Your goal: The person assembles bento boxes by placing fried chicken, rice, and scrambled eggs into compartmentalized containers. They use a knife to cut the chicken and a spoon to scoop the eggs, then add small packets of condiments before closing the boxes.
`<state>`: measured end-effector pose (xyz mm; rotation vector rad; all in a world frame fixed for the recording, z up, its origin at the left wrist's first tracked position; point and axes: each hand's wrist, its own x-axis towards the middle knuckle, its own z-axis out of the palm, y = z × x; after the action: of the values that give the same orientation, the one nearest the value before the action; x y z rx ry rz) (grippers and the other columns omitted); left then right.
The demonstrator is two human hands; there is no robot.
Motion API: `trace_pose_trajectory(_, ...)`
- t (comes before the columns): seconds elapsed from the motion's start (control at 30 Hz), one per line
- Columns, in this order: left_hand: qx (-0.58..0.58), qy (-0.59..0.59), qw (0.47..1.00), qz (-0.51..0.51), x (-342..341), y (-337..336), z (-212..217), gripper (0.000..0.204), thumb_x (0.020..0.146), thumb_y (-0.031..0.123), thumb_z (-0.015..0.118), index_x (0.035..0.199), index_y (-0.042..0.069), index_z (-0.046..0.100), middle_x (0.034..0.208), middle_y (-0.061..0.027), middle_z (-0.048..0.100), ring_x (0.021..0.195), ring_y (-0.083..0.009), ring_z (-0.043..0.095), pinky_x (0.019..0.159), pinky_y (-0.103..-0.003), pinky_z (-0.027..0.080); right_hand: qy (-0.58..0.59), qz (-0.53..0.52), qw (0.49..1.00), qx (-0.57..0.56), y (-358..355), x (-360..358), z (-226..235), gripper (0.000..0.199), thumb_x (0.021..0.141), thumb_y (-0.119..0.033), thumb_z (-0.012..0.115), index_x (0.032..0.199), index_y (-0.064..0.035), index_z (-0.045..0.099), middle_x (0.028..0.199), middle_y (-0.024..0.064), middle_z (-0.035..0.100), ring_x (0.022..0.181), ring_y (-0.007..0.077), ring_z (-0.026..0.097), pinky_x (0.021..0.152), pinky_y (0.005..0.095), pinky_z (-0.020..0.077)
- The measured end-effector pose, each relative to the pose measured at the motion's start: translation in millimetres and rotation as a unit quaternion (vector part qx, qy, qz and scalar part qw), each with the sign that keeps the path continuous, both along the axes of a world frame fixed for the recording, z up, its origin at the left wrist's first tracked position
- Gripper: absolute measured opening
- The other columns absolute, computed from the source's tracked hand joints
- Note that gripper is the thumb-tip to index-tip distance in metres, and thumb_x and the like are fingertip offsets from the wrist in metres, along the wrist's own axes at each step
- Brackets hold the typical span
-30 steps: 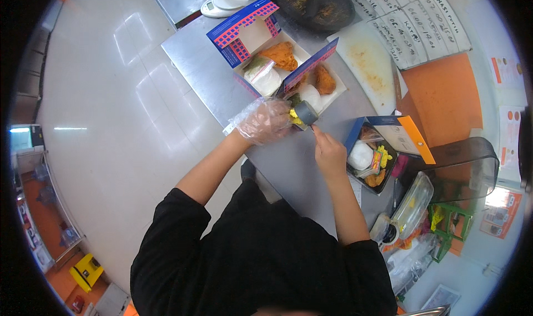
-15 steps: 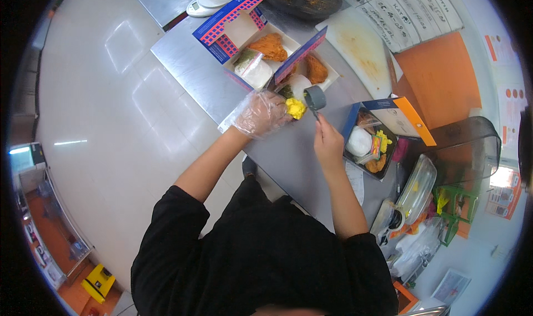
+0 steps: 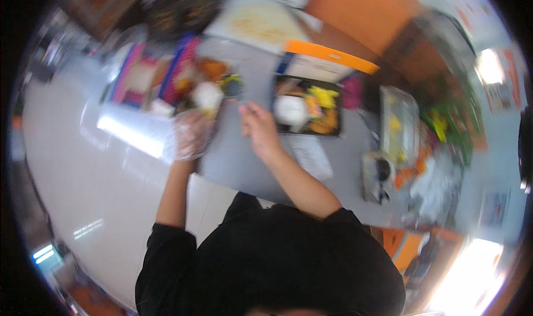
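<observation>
The picture is motion-blurred. My left hand [image 3: 191,134], in a clear plastic glove, hovers at the near edge of an open meal box [image 3: 139,74] with a blue and pink lid, just below a white round lump [image 3: 208,95]. Whether its curled fingers hold anything is lost in the blur. My right hand [image 3: 259,128] pinches the thin handle of a small dark scoop [image 3: 232,85] with something yellow in it, held beside the white lump. A second black meal tray [image 3: 328,126] with an orange lid lies just right of that hand, holding a white cup [image 3: 290,109] and yellow and orange food.
All of this stands on a grey steel counter [image 3: 239,155]. A dark bowl [image 3: 177,11] and a pale board [image 3: 261,24] sit at the back. A clear lidded container [image 3: 400,127] and crumpled bags [image 3: 438,183] crowd the right end. Pale floor lies to the left.
The view has swung and blurred, so the boxes now sit further left and lower. The scoop has moved from in front of the box toward the white lump. My gloved left hand has dropped slightly.
</observation>
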<state>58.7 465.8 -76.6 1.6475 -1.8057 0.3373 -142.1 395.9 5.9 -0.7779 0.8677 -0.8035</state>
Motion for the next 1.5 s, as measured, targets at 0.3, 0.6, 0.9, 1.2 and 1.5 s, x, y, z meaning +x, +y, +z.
trace_pose_trajectory(0.3,-0.053,-0.006,0.998,0.03,-120,3,100,0.031,0.085,0.009,0.058,0.116,0.006,0.062,0.116,-0.015,0.06,0.107,-0.0341,0.057,0.096,-0.045,0.043,0.223,-0.241,0.937,-0.117,14,-339,101,0.028,0.093,-0.014,0.05,0.121,-0.0087,0.053,0.069,-0.006,0.04,0.059,0.004,0.039,0.05,0.0179,0.0301)
trace_pose_trajectory(0.6,0.19,0.134,0.915,-0.328,-418,-137,95,0.064,0.08,0.006,0.058,0.141,0.01,0.038,0.139,-0.0181,0.044,0.126,-0.0326,0.045,0.107,-0.041,0.035,0.715,0.111,0.568,-0.393,12,-550,27,0.043,0.079,-0.005,0.056,0.122,-0.0113,0.058,0.091,0.0144,0.065,0.079,0.03,0.065,0.066,0.0396,0.0513)
trace_pose_trajectory(0.9,0.27,-0.141,0.921,-0.241,-540,-218,47,0.066,0.086,0.04,0.054,0.144,0.015,0.035,0.153,-0.0203,0.017,0.136,-0.0473,0.024,0.108,-0.056,0.026,0.76,-0.071,0.557,-0.328,-49,-525,-21,0.026,0.085,-0.011,0.051,0.109,-0.0069,0.06,0.094,0.0127,0.066,0.075,0.0299,0.066,0.061,0.0426,0.0528)
trace_pose_trajectory(1.2,0.274,-0.015,0.929,-0.249,-547,-222,48,0.066,0.083,0.027,0.056,0.144,0.012,0.036,0.154,-0.0172,0.017,0.136,-0.0448,0.023,0.112,-0.051,0.02,0.754,-0.011,0.63,-0.185,-95,-490,-30,0.039,0.082,-0.007,0.049,0.119,-0.0121,0.06,0.095,0.0163,0.066,0.084,0.0346,0.066,0.074,0.0443,0.0515)
trace_pose_trajectory(1.5,0.307,0.068,0.928,-0.2,-552,-232,29,0.083,0.077,0.01,0.056,0.149,0.004,0.015,0.152,-0.0214,0.02,0.137,-0.036,0.027,0.111,-0.044,0.027,0.742,0.121,0.56,-0.349,-47,-529,22,0.039,0.085,-0.007,0.045,0.122,-0.0123,0.057,0.096,0.0144,0.065,0.081,0.0327,0.065,0.069,0.0451,0.0521)
